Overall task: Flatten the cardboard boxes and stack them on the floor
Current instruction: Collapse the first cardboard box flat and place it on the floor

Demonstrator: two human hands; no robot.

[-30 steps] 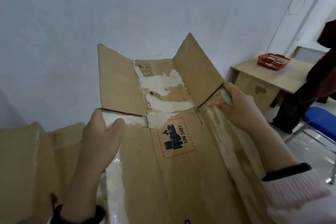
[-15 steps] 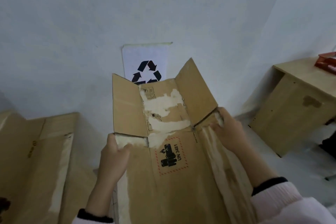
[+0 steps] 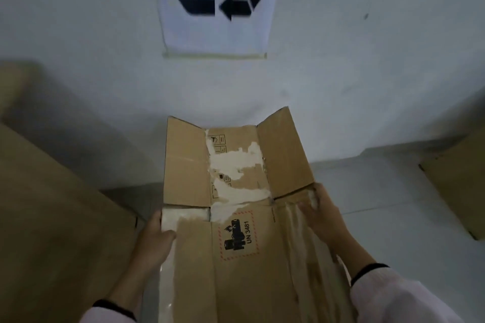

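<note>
Below the recycling sign [image 3: 215, 5], my left hand [image 3: 154, 241] and right hand [image 3: 324, 215] grip the flattened box [image 3: 236, 257] by its side edges; next, I judge, lowering it flat onto the floor [image 3: 367, 191].

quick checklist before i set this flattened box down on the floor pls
1. Left hand grips the box's left edge: ok.
2. Right hand grips the right edge: ok.
3. Flattened box lies flat: not ok, its end flaps angle up.
4. Floor ahead, below the recycling sign, looks bare: ok.
5. Clearance from the cardboard on the left and on the right: cannot tell.
</note>
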